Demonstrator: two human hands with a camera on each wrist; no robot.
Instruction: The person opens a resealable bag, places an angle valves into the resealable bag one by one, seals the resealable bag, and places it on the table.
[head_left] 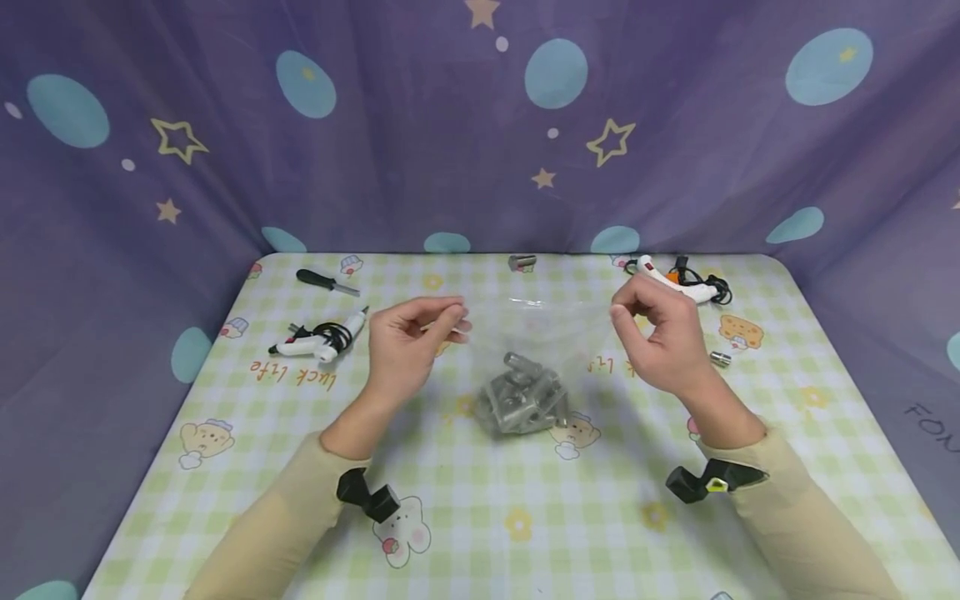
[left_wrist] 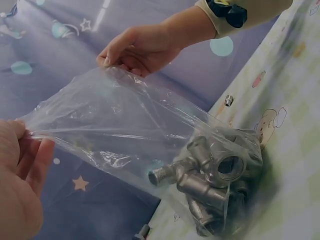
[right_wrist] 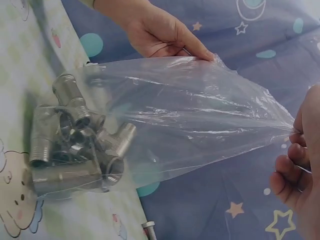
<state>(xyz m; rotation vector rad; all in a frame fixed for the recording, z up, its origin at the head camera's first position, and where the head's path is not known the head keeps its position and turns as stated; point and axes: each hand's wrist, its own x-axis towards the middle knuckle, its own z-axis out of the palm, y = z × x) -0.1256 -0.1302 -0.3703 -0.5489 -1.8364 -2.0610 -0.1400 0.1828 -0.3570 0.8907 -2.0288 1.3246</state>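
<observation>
A clear plastic bag (head_left: 536, 333) is stretched between both hands, its top edge spread wide. Metal pipe fittings (head_left: 525, 396), several of them threaded, lie heaped in the bag's bottom on the table. My left hand (head_left: 408, 342) pinches the left top corner between thumb and fingers. At the opposite corner my right hand (head_left: 663, 333) pinches the film the same way. In the left wrist view the fittings (left_wrist: 205, 185) show through the film, one with its round threaded mouth facing the camera. The right wrist view shows the bag (right_wrist: 175, 110) pulled taut between the hands.
On the left of the checked tablecloth (head_left: 465, 517) lie a white glue gun (head_left: 322, 340) and a black-handled screwdriver (head_left: 326, 282). Another white glue gun (head_left: 682, 283) lies behind my right hand. Single metal fittings sit at the back edge (head_left: 522, 263) and by my right wrist (head_left: 720, 358).
</observation>
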